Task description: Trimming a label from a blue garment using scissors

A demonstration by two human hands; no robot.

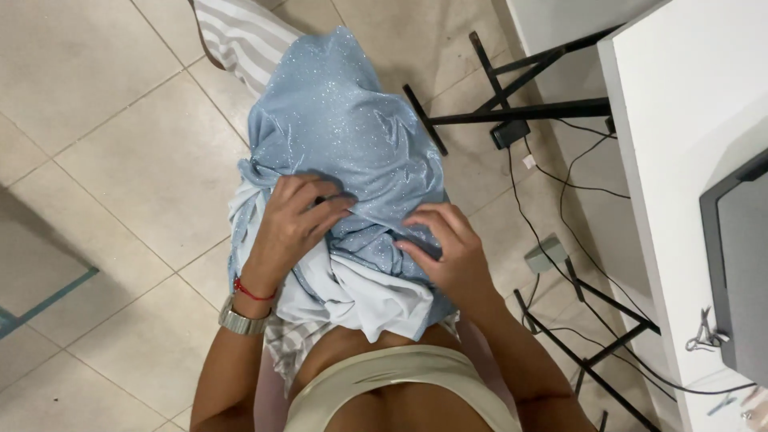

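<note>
Nearest the camera, the left hand (292, 220) and right hand (448, 256) both rest on a glittery light-blue garment (344, 128) draped over the lap. Each hand's fingers are curled, pinching folds of the fabric's near end. The garment's long axis runs away from the body, over a striped cushion (236, 36), above the tiled floor (96, 120).

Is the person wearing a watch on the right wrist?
No, the silver watch sits on the wrist of the left hand, beside a red string bracelet; the right hand has a bare wrist.
</note>
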